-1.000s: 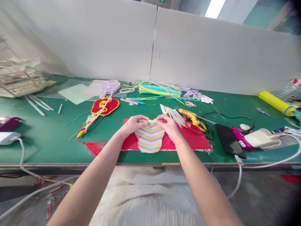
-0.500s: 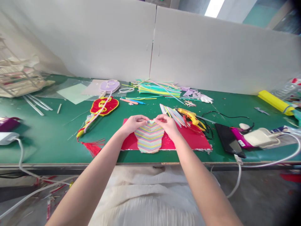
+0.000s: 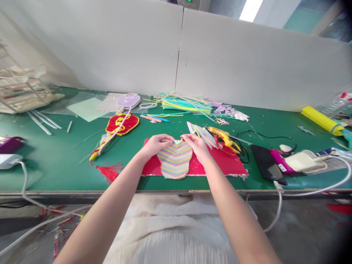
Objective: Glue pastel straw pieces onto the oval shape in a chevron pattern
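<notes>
The striped piece (image 3: 176, 163) lies at the near middle of the table (image 3: 63, 146), mostly on a red board (image 3: 220, 163), with its bottom edge reaching just past the board's near edge. Its stripes bend down to a point along the middle. The left hand (image 3: 157, 146) has its thumb and fingers pinched on the far left corner of the piece, and the right hand (image 3: 194, 145) is pinched at the far right corner, the two hands a little apart. On the right part of the board are a bundle of pale strips (image 3: 203, 135) and a yellow glue gun (image 3: 224, 137). Right of the board lie a black phone (image 3: 266, 163) and a cream plug (image 3: 304, 161). Left of the board is a red and yellow fan (image 3: 125, 124) with a red tassel (image 3: 108, 173) at its near end, and a purple fan (image 3: 128, 100) lies just beyond. Far in the middle is a pile of coloured strips (image 3: 187, 105), with purple scraps (image 3: 225, 109) to its right. At the far right a clear bottle (image 3: 334, 107) lies behind a yellow roll (image 3: 321, 119); its contents cannot be made out. At the far left stands an open rack (image 3: 22, 90) with pale material in it, too blurred to name
</notes>
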`<state>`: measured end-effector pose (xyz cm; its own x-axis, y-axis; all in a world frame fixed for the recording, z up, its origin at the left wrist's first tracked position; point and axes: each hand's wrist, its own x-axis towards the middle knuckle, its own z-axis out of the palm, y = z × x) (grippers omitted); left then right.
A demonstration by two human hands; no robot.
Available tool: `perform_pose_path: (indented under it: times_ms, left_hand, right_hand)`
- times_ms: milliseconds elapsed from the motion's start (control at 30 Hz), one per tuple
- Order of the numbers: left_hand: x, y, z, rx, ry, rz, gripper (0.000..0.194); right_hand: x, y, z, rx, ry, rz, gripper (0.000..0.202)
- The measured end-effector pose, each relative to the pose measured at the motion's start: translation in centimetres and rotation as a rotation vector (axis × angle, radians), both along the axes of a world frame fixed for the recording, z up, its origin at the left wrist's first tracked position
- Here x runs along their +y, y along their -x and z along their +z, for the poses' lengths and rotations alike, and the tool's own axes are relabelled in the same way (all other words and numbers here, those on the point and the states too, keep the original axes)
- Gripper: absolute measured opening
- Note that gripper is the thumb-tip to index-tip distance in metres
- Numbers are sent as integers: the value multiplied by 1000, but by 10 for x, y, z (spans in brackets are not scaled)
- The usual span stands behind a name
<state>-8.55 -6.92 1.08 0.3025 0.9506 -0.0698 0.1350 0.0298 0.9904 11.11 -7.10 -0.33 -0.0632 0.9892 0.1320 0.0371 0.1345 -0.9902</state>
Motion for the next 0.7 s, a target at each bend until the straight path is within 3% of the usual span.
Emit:
perform_pose_path:
  times_ms: [233, 700]
  left_hand:
    - [-2, 0, 3, 15, -12, 20, 45]
    - [-2, 0, 2, 18, 4, 44, 42]
  right_hand:
    - [-2, -3, -2, -158, -13, 88, 32]
    - [-3, -2, -3, -169, -38, 66, 28]
